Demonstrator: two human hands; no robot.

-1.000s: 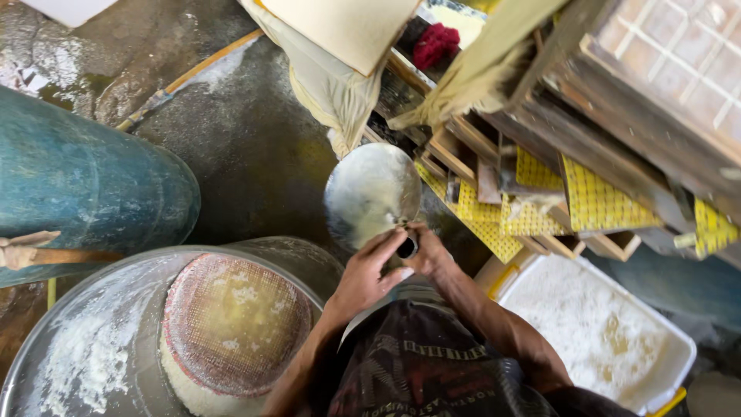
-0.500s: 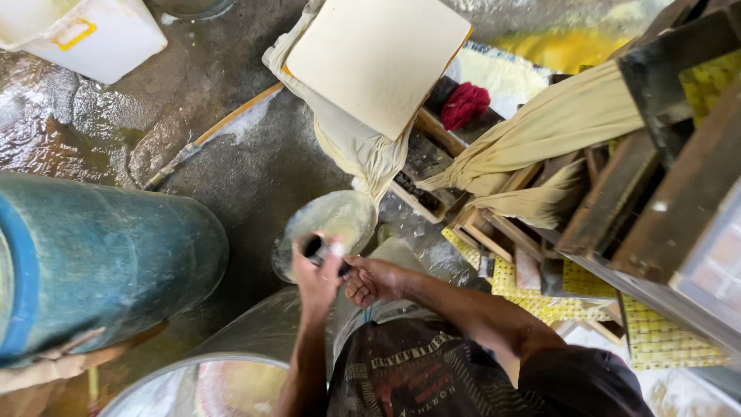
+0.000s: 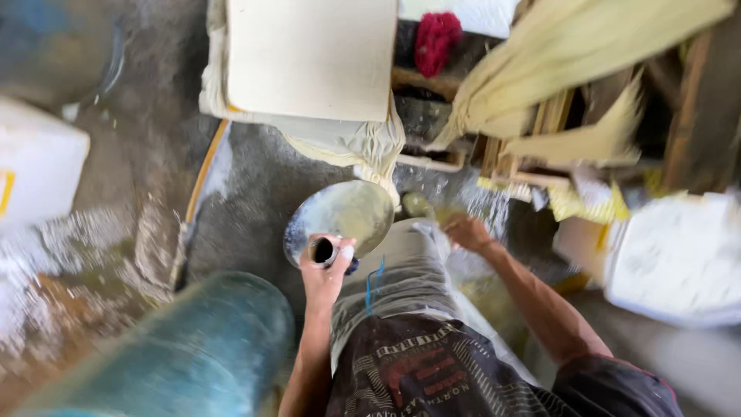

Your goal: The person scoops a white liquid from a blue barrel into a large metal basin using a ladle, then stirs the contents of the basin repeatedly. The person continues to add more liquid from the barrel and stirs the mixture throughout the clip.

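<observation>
My left hand grips the short tubular handle of a round metal ladle-like pan, held flat in front of my lap over the wet floor. My right hand has left the pan and hovers to its right, fingers loosely apart, above my grey shorts and nothing in it. The picture is blurred by head motion.
A blue drum lies at lower left. A cream board on cloth sits ahead, a red cloth beyond it. Wooden racks with pale fabric stand at right, a white tub lower right, a white box at left.
My view swung left and forward. Both hands held the pan before; now only the left grips its handle and the right has moved off to the right.
</observation>
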